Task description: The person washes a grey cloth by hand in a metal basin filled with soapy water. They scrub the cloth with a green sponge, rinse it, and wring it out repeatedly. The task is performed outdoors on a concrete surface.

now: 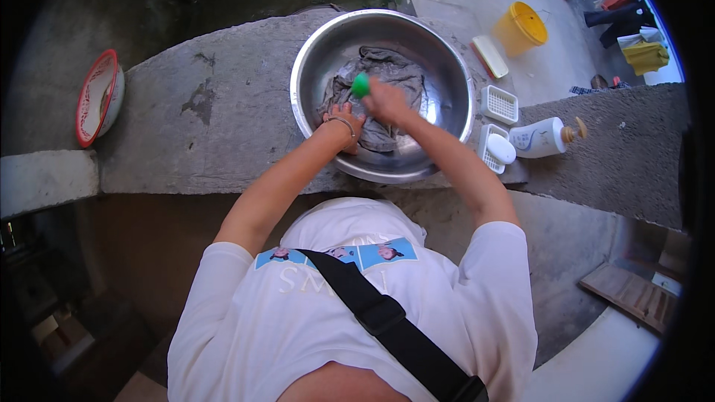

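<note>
A wet grey cloth [389,74], perhaps a garment, lies crumpled in a wide stainless steel basin [448,97]. My left hand [344,125] presses down on the cloth's near left part, its fingers spread and lying flat. Over the middle of the cloth, my right hand [389,101] is closed around a small object with a rounded green end [360,85]. The hand is slightly blurred and hides the rest of that object, so its kind does not show.
On the concrete ledge [246,104], right of the basin, are white soap dishes [500,105], a white soap bar [501,150] and a pump bottle [538,138] on its side. A red-rimmed basin [113,110] tilts at far left. A yellow bucket [519,30] stands beyond the ledge.
</note>
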The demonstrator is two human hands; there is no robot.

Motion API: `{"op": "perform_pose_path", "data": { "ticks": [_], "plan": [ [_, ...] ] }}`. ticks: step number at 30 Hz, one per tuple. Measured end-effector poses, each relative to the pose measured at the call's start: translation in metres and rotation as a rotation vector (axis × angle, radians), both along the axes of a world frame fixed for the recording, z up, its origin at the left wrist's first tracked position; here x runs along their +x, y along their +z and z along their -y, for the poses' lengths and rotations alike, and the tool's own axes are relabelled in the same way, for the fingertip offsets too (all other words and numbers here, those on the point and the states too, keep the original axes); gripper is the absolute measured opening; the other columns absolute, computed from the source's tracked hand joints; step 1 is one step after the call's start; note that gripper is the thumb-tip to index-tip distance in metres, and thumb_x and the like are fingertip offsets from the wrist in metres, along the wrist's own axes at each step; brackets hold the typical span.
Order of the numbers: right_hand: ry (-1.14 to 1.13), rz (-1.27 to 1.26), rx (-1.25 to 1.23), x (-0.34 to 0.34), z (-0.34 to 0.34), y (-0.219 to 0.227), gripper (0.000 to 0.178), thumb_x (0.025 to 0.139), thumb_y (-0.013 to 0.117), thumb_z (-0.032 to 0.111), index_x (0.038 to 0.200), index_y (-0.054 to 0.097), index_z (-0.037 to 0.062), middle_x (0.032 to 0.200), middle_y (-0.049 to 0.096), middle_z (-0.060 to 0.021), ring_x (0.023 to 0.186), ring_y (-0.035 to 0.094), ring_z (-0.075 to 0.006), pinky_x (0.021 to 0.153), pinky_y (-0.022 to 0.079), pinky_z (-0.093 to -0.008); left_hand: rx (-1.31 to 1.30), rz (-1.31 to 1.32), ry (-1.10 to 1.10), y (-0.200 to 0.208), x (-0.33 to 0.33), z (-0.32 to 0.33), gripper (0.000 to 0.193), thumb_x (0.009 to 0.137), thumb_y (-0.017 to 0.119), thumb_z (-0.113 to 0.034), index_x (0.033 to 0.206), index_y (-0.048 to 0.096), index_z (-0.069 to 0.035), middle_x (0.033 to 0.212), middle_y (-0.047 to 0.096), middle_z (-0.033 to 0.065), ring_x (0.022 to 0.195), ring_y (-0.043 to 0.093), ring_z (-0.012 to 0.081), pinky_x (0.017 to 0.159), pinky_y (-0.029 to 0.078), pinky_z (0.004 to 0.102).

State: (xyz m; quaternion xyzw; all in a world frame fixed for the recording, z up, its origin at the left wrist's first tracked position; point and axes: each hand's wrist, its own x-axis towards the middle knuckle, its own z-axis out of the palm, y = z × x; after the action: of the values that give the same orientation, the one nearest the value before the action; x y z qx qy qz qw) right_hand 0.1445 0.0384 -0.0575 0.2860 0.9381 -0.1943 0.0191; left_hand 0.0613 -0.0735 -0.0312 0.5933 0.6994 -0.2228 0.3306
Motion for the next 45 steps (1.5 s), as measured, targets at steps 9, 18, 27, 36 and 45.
{"op": "perform_pose_path", "data": {
  "ticks": [9,18,27,36,45],
  "plan": [
    [-0.237,0.04,0.18,0.008,-0.062,-0.019,0.022,0.078,0.051,0.016,0.094,0.047,0.0011,0.082,0.062,-0.0205,0.074,0.061,-0.0361,0.065,0.048,-0.0444,-0.016,0.003,0.003,0.006,0.001,-0.002,0.094,0.064,0.069,-0.043,0.14,0.016,-0.026,0.144,0.008,0.0201,0.129,0.016,0.0423,0.1,0.028,0.0504],
    [-0.145,-0.074,0.168,-0.014,-0.048,-0.033,0.03,0.079,0.055,0.023,0.096,0.043,0.0014,0.077,0.062,-0.02,0.071,0.061,-0.0357,0.061,0.048,-0.0445,0.008,0.025,-0.001,0.006,0.0,0.0,0.092,0.066,0.07,-0.042,0.139,0.017,-0.025,0.143,0.01,0.0206,0.13,0.016,0.0413,0.101,0.028,0.0503],
    [0.067,-0.135,0.041,-0.026,-0.014,-0.024,0.037,0.079,0.058,0.027,0.099,0.041,0.0019,0.083,0.061,-0.0207,0.08,0.059,-0.0384,0.067,0.046,-0.0465,0.04,0.003,-0.036,0.002,-0.001,0.0,0.089,0.065,0.069,-0.042,0.139,0.021,-0.026,0.142,0.014,0.0235,0.128,0.022,0.0414,0.099,0.031,0.0475],
    [-0.436,-0.225,-0.403,0.012,-0.063,-0.021,0.041,0.07,0.064,0.029,0.094,0.057,-0.003,0.092,0.06,-0.025,0.088,0.059,-0.0372,0.077,0.046,-0.0432,0.45,0.207,0.414,0.014,-0.045,-0.05,0.048,0.069,0.067,-0.034,0.11,0.058,-0.011,0.114,0.053,0.0199,0.102,0.054,0.0319,0.085,0.045,0.037],
    [-0.469,-0.043,-0.208,0.054,-0.067,0.0,0.04,0.069,0.063,0.029,0.09,0.06,-0.0044,0.093,0.06,-0.0253,0.092,0.058,-0.036,0.078,0.046,-0.0415,0.367,0.202,0.36,-0.011,-0.038,-0.079,0.037,0.066,0.066,-0.02,0.097,0.06,0.0,0.107,0.057,0.0203,0.099,0.055,0.0351,0.085,0.046,0.0376]
  ]
}}
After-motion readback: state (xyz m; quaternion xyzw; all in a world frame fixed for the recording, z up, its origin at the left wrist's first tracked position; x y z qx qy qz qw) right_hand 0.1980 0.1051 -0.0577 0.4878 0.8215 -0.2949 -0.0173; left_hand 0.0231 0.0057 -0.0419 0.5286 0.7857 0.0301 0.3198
